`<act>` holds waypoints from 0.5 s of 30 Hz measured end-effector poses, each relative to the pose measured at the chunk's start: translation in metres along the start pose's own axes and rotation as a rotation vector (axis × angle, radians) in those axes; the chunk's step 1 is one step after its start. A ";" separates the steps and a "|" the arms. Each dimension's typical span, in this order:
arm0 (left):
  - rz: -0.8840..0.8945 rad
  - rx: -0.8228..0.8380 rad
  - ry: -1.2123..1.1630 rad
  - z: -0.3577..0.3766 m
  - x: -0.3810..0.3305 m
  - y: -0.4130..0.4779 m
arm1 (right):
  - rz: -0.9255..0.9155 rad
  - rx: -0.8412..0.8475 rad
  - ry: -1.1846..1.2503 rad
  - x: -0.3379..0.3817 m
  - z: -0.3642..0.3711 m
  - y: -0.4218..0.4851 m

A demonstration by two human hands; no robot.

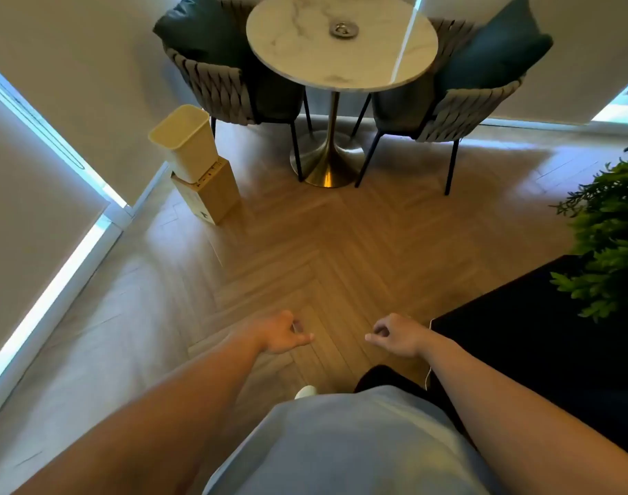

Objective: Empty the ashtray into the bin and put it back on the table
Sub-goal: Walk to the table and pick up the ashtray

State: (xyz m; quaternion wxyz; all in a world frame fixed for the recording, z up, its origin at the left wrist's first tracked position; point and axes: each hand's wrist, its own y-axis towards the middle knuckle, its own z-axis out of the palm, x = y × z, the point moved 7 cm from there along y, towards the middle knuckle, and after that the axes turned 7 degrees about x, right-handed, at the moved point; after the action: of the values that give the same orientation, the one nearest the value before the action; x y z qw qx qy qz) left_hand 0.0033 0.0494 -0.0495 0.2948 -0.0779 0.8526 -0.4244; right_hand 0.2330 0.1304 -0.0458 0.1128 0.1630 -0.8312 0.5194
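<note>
A round metal ashtray (pixel 343 30) sits near the middle of a round white marble table (pixel 298 55) at the far end of the room. A pale yellow bin (pixel 187 141) stands on a wooden box left of the table, beside the left chair. My left hand (pixel 282 334) and my right hand (pixel 396 335) hang low over the wooden floor, far short of the table. Both hold nothing, with fingers loosely curled and apart.
Two woven grey chairs with dark teal cushions (pixel 226 76) (pixel 459 98) flank the table. A wooden box (pixel 207 189) carries the bin. A dark cabinet (pixel 541 337) and a green plant (pixel 612 244) stand on the right. Herringbone floor lies between me and the table.
</note>
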 end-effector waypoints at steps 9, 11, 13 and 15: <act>0.005 0.047 -0.026 -0.019 0.001 0.020 | 0.000 -0.002 0.034 0.011 -0.023 0.021; 0.003 0.050 -0.049 -0.026 -0.002 0.029 | 0.003 0.002 0.032 0.009 -0.032 0.029; -0.004 0.060 -0.077 -0.034 -0.004 0.040 | -0.005 0.009 0.034 0.007 -0.043 0.038; -0.008 0.067 -0.086 -0.047 -0.008 0.052 | -0.016 0.010 0.040 0.006 -0.058 0.049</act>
State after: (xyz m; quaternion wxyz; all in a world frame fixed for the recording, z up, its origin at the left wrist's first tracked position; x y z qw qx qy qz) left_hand -0.0109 0.1171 -0.0642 0.3321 -0.0895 0.8242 -0.4499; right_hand 0.2093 0.2014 -0.0592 0.1325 0.1597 -0.8250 0.5256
